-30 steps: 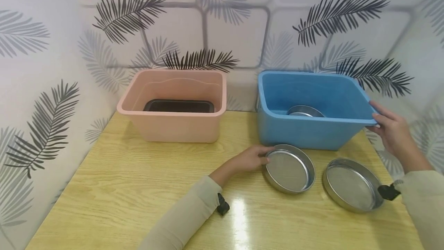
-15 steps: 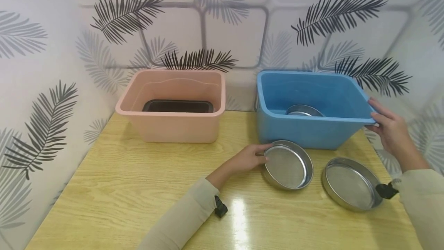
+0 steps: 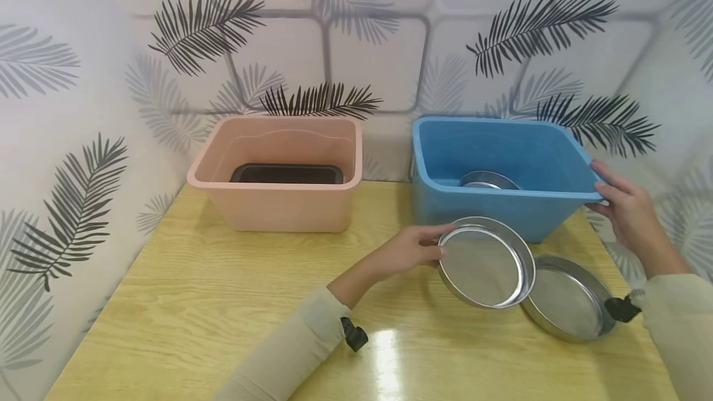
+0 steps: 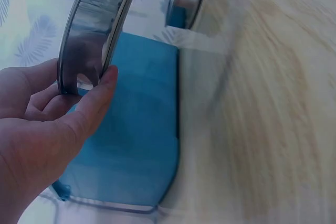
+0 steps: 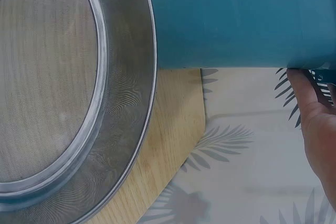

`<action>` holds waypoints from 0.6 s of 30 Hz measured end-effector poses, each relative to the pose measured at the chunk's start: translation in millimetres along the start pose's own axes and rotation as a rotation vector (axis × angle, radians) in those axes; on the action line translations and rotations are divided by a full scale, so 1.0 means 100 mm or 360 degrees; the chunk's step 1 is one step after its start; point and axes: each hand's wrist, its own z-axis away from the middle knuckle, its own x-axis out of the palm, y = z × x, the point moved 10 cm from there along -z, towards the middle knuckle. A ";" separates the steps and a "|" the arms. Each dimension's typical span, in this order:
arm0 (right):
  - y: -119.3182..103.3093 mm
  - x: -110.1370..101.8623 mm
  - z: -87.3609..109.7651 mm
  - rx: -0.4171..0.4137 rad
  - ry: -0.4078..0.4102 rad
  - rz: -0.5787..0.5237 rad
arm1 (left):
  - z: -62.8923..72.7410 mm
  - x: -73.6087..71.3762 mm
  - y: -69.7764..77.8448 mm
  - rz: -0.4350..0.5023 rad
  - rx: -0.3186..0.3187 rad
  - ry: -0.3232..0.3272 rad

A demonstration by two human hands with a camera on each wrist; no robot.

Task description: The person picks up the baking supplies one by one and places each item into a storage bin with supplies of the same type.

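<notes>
My left hand (image 3: 403, 252) pinches the left edge of a round metal sieve (image 3: 483, 268), thumb on one side of its wall and fingers on the other. The sieve is raised and tilted in front of the blue bin (image 3: 462, 206), and in the left wrist view its shiny side wall (image 4: 92, 30) stands nearly on edge. At the bin's front right corner my right hand (image 3: 629, 206) holds the rim. A second sieve (image 3: 568, 302) lies on the table, partly covered by the held one. Inside the bin, another sieve (image 3: 487, 178) shows only its upper part.
A pink bin (image 3: 284, 209) stands at the back left with a dark rectangular pan (image 3: 286, 173) in it. Both bins stand near the patterned wall (image 3: 379, 60) behind the wooden table (image 3: 223, 314).
The left hand has lifted the sieve off the table and carried it right, so it overlaps the second sieve. The right hand stays on the bin's rim.
</notes>
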 end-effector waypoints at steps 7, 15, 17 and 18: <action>0.01 -0.03 0.00 0.0000 0.0027 0.0001 | 0.00 0.09 0.34 0.0009 0.0089 -0.0102; 0.04 -0.06 -0.01 0.0038 0.0065 -0.0016 | -0.10 0.06 0.64 0.0000 0.0127 -0.0114; 0.03 -0.05 -0.01 0.0035 0.0059 -0.0044 | -0.14 0.04 0.71 -0.0027 0.0136 -0.0100; 0.03 -0.05 -0.01 0.0034 0.0057 -0.0041 | -0.15 0.03 0.75 -0.0043 0.0135 -0.0086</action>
